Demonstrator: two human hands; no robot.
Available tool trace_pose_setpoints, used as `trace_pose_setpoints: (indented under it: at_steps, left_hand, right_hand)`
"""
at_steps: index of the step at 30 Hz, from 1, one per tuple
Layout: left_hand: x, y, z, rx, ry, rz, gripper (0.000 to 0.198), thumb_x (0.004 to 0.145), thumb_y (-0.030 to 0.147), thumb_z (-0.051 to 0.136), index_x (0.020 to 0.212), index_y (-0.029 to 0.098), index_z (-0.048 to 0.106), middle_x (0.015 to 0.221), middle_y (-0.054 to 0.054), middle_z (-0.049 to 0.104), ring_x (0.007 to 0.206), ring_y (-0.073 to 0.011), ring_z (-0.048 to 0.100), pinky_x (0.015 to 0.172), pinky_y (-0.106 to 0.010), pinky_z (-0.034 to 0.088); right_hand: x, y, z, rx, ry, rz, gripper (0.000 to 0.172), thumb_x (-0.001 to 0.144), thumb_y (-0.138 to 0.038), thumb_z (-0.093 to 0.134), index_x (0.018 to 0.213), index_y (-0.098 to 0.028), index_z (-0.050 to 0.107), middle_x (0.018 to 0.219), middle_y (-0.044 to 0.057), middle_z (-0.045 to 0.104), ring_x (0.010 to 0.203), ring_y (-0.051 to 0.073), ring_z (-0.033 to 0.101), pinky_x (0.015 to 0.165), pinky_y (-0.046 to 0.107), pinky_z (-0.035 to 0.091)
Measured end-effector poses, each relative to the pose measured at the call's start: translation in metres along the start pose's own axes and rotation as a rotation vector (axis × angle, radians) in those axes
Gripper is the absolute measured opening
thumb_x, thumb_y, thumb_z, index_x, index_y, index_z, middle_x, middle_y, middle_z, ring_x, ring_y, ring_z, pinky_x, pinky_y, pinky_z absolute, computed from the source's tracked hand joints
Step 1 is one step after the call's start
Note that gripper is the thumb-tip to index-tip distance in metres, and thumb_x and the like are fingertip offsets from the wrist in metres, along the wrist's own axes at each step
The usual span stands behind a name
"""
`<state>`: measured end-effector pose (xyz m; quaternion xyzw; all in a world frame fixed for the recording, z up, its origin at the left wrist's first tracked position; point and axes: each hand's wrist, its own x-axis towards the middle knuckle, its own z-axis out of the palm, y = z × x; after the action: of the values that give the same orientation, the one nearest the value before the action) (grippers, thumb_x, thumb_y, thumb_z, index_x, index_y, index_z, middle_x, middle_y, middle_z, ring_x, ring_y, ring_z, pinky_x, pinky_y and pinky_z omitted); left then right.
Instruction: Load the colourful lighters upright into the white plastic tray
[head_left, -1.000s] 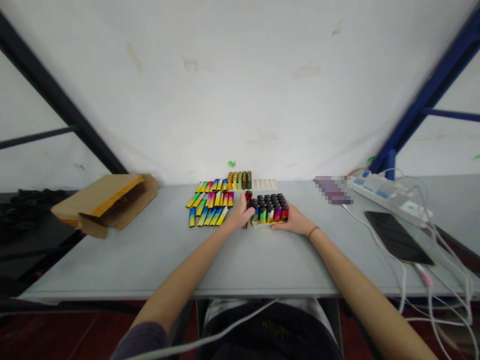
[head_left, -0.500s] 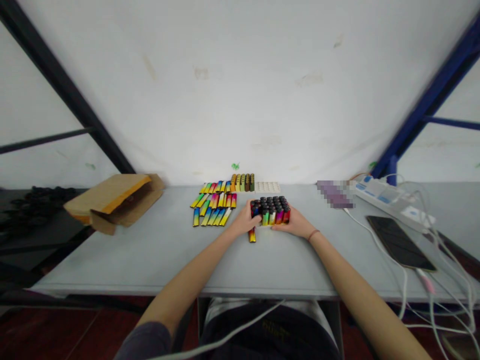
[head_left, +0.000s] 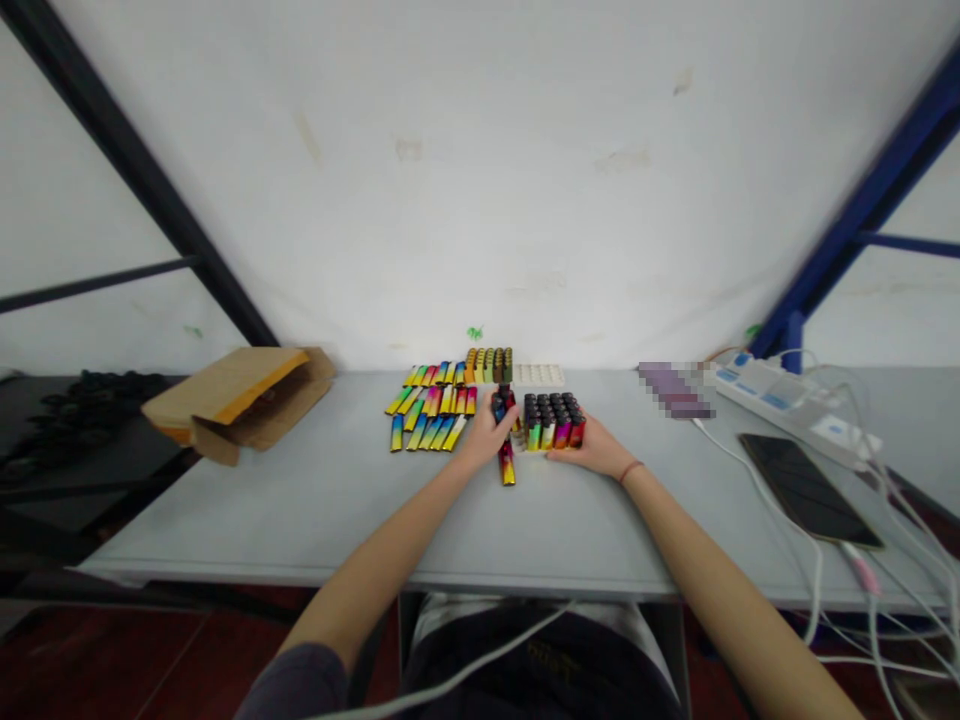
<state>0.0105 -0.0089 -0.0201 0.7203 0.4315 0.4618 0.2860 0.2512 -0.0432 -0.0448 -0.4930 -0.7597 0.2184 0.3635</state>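
Observation:
A block of upright cigarette lighters (head_left: pixel 555 425) with black tops and multicoloured bodies stands before me on the table, apparently in a pale holder. My right hand (head_left: pixel 598 448) grips its right side, thumb along the front lower edge. Just left of the block, my left hand (head_left: pixel 486 432) is closed around a few lighters (head_left: pixel 498 405), black tops up; a gap parts them from the block. Under that hand a red-and-yellow lighter (head_left: pixel 508 468) lies loose. Further left, several shiny coloured lighters (head_left: pixel 427 402) lie in rough rows.
Behind the hands are a group of upright yellow-and-dark pieces (head_left: pixel 489 365) and a white tray with holes (head_left: pixel 540 375). An open cardboard box (head_left: pixel 232 400) sits at left. On the right are a phone (head_left: pixel 810 488), a power strip (head_left: pixel 795 405) and loose white cables.
My left hand has shifted slightly left with a few lighters, opening a gap beside the block. My right hand has stayed at the block's right side.

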Motion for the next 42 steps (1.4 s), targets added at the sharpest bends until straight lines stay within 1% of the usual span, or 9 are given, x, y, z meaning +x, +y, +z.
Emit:
trace_pose_setpoints:
  at_steps: [3,5,8,11,14,21,28,37,42]
  left_hand:
    - [0.012,0.005,-0.015,-0.038,0.171,-0.098,0.033,0.092,0.042,0.063,0.115,0.018,0.057,0.098,-0.005,0.068,0.093,-0.0204,0.068,0.087,-0.033,0.056]
    - [0.024,0.004,-0.040,-0.011,0.209,-0.210,0.033,0.090,0.046,0.064,0.106,0.018,0.060,0.084,-0.002,0.065,0.076,-0.0182,0.064,0.070,-0.029,0.054]
    - [0.045,-0.008,-0.093,0.147,0.167,-0.354,0.029,0.085,0.045,0.066,0.092,0.017,0.063,0.076,-0.001,0.063,0.070,-0.0176,0.061,0.062,-0.026,0.048]
    - [0.060,-0.027,-0.142,0.511,0.114,-0.475,0.028,0.084,0.045,0.067,0.081,0.017,0.064,0.070,-0.001,0.064,0.076,-0.0208,0.064,0.064,-0.025,0.044]
    - [0.071,-0.042,-0.163,0.806,0.013,-0.598,0.027,0.086,0.044,0.066,0.081,0.017,0.068,0.079,-0.005,0.072,0.088,-0.0243,0.069,0.068,-0.026,0.044]
    - [0.103,-0.054,-0.144,0.975,-0.026,-0.552,0.039,0.093,0.047,0.060,0.113,0.015,0.070,0.119,-0.015,0.076,0.110,-0.0269,0.072,0.077,-0.026,0.049]
    - [0.125,-0.063,-0.130,1.036,-0.121,-0.546,0.041,0.092,0.048,0.061,0.113,0.015,0.071,0.108,-0.015,0.079,0.107,-0.0299,0.073,0.078,-0.029,0.052]
    - [0.127,-0.060,-0.113,0.986,0.021,-0.414,0.046,0.092,0.039,0.063,0.129,0.012,0.063,0.126,-0.020,0.073,0.119,-0.0305,0.068,0.096,-0.036,0.052]
    - [0.134,-0.051,-0.097,0.949,-0.025,-0.402,0.041,0.094,0.033,0.060,0.128,0.011,0.066,0.124,-0.019,0.073,0.120,-0.0300,0.067,0.100,-0.036,0.052]
  right_hand:
    - [0.000,0.001,0.000,0.004,-0.003,-0.008,0.080,0.070,-0.060,0.084,0.135,-0.020,0.057,0.137,0.014,0.067,0.125,0.033,0.063,0.114,0.053,0.046]
    - [0.000,0.001,-0.001,0.001,-0.011,-0.005,0.079,0.070,-0.059,0.084,0.133,-0.020,0.058,0.136,0.014,0.067,0.125,0.033,0.064,0.114,0.053,0.045]
    - [-0.001,0.002,-0.001,-0.006,-0.005,-0.003,0.078,0.069,-0.059,0.085,0.131,-0.019,0.059,0.134,0.014,0.068,0.123,0.033,0.064,0.113,0.053,0.047]
    - [-0.001,0.005,0.001,-0.004,0.010,0.000,0.078,0.069,-0.060,0.084,0.131,-0.020,0.059,0.132,0.013,0.069,0.120,0.034,0.066,0.110,0.053,0.049]
    - [-0.001,0.009,0.003,0.008,0.016,-0.010,0.078,0.068,-0.060,0.085,0.130,-0.020,0.060,0.131,0.014,0.070,0.119,0.035,0.066,0.110,0.055,0.049]
    - [-0.002,0.014,0.006,0.018,0.028,-0.035,0.079,0.068,-0.058,0.087,0.132,-0.021,0.062,0.132,0.014,0.069,0.122,0.037,0.064,0.112,0.057,0.047]
    - [-0.003,0.012,0.006,-0.017,0.024,-0.061,0.080,0.070,-0.060,0.087,0.134,-0.021,0.060,0.138,0.015,0.066,0.129,0.037,0.061,0.117,0.056,0.043]
    - [-0.002,0.003,0.003,-0.032,0.003,-0.032,0.068,0.070,-0.056,0.088,0.124,-0.021,0.065,0.132,0.015,0.068,0.122,0.036,0.064,0.114,0.056,0.046]
    - [-0.002,0.002,0.003,-0.017,0.008,-0.038,0.073,0.069,-0.054,0.089,0.129,-0.021,0.063,0.133,0.015,0.068,0.121,0.035,0.065,0.115,0.055,0.045]
